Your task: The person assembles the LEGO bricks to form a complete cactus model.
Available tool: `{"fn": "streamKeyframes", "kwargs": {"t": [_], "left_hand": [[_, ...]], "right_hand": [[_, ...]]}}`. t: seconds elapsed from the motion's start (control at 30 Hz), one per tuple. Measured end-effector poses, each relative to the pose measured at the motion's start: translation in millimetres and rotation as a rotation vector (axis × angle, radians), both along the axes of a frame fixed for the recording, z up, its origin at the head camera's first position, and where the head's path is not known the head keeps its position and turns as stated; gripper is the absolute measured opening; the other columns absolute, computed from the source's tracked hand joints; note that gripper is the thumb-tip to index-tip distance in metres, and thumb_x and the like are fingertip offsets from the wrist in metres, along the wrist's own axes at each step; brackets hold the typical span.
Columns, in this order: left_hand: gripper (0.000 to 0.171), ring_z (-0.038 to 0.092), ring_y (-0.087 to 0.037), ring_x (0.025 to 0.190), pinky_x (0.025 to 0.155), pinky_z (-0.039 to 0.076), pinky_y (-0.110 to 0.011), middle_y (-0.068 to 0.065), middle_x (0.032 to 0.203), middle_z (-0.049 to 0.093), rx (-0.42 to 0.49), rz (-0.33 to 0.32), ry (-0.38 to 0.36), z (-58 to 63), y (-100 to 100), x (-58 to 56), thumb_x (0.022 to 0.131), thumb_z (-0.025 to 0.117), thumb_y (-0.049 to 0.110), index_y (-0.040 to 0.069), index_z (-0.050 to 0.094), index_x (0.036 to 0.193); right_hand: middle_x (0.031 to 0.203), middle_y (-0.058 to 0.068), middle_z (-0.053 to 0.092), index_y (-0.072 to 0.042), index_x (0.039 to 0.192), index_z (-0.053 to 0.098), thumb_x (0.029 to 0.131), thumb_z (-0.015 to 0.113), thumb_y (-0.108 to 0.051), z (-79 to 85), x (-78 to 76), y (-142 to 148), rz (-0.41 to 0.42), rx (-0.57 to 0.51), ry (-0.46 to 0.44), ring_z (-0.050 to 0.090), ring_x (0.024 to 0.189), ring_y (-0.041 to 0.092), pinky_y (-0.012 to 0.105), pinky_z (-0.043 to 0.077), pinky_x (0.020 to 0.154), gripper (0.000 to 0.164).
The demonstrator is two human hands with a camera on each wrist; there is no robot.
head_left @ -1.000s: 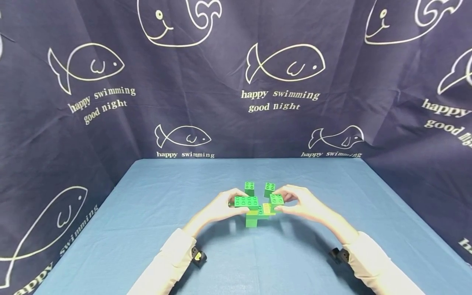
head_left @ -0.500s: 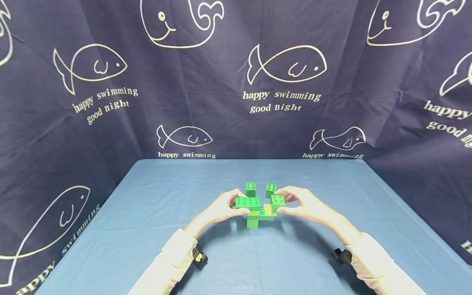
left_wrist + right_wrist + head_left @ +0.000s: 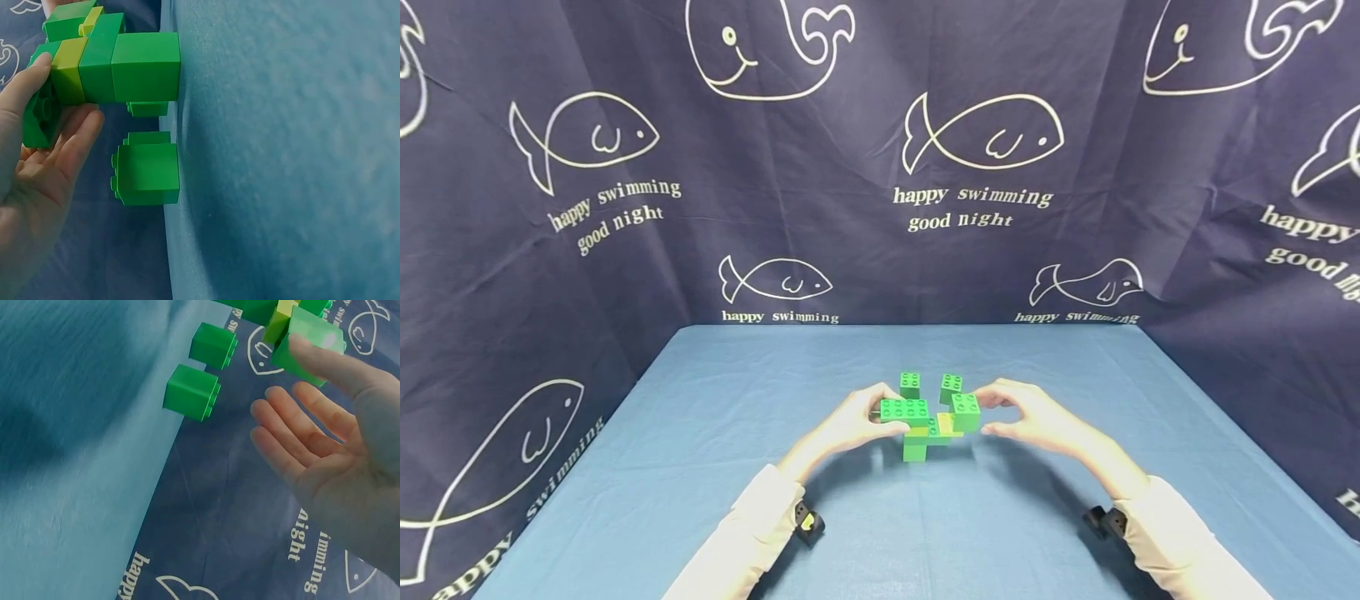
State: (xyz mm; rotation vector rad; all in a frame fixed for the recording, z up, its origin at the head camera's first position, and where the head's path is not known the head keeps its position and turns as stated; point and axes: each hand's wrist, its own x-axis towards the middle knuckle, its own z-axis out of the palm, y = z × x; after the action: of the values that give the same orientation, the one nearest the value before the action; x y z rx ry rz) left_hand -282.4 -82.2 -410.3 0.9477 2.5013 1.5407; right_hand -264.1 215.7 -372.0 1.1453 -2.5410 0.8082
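A joined build of green and yellow toy building bricks stands mid-table in the head view. My left hand (image 3: 850,419) grips the long green brick (image 3: 905,410) on its left top. Under that lie yellow pieces (image 3: 946,425) and a green base brick (image 3: 914,452). A square green brick (image 3: 966,412) sits at the build's right top. Beside it my right hand (image 3: 1037,417) has its fingers spread and holds nothing. In the right wrist view the thumb overlaps that green brick (image 3: 315,356); contact is unclear. The left wrist view shows the build's yellow layer (image 3: 69,72) side-on.
Behind the build stand two small green bricks, one left (image 3: 910,385) and one right (image 3: 951,388), apart from each other. A blue cloth (image 3: 775,367) covers the table. A dark printed curtain (image 3: 850,183) hangs behind and along both sides.
My right hand has let go of the square green brick and drawn slightly to the right. My left hand keeps its grip on the long green brick.
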Motion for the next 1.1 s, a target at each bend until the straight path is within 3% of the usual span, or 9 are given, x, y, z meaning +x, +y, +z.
{"fn": "streamKeyframes", "kwargs": {"t": [0.2,0.47,0.73,1.1], "left_hand": [[0.031,0.062,-0.005,0.077,0.076,0.054,-0.022,-0.005,0.089,0.069,0.007,-0.019,-0.009,1.4,-1,-3.8,0.079,0.075,0.019,0.008,0.058,0.103],[0.03,0.062,-0.004,0.075,0.075,0.052,-0.021,-0.001,0.085,0.069,-0.04,-0.003,0.007,5.5,0,-3.5,0.079,0.076,0.021,0.01,0.059,0.101],[0.032,0.062,-0.005,0.078,0.076,0.053,-0.021,-0.002,0.088,0.069,-0.024,0.009,0.011,4.0,1,-3.7,0.079,0.076,0.022,0.01,0.059,0.104],[0.034,0.062,-0.006,0.079,0.075,0.053,-0.022,-0.002,0.088,0.068,-0.015,0.024,0.004,0.7,1,-2.8,0.079,0.075,0.022,0.01,0.058,0.105]], "right_hand": [[0.092,0.008,0.067,0.0,0.104,0.065,0.075,0.072,0.001,0.8,-5.6,4,-0.039,-0.033,0.096,0.063,0.084,0.022,0.037,0.053,0.075,0.03],[0.093,0.009,0.068,-0.002,0.1,0.067,0.076,0.073,0.0,-4.4,-20.8,1,-0.087,-0.071,0.147,0.064,0.084,0.023,0.039,0.053,0.077,0.025],[0.094,0.011,0.067,0.0,0.097,0.068,0.074,0.072,0.003,-10.4,-35.9,-11,-0.107,-0.109,0.246,0.063,0.088,0.027,0.043,0.052,0.079,0.023],[0.097,0.014,0.065,0.003,0.103,0.066,0.076,0.073,-0.003,-19.0,-48.1,-25,-0.117,-0.087,0.137,0.062,0.092,0.031,0.045,0.051,0.083,0.029]]}}
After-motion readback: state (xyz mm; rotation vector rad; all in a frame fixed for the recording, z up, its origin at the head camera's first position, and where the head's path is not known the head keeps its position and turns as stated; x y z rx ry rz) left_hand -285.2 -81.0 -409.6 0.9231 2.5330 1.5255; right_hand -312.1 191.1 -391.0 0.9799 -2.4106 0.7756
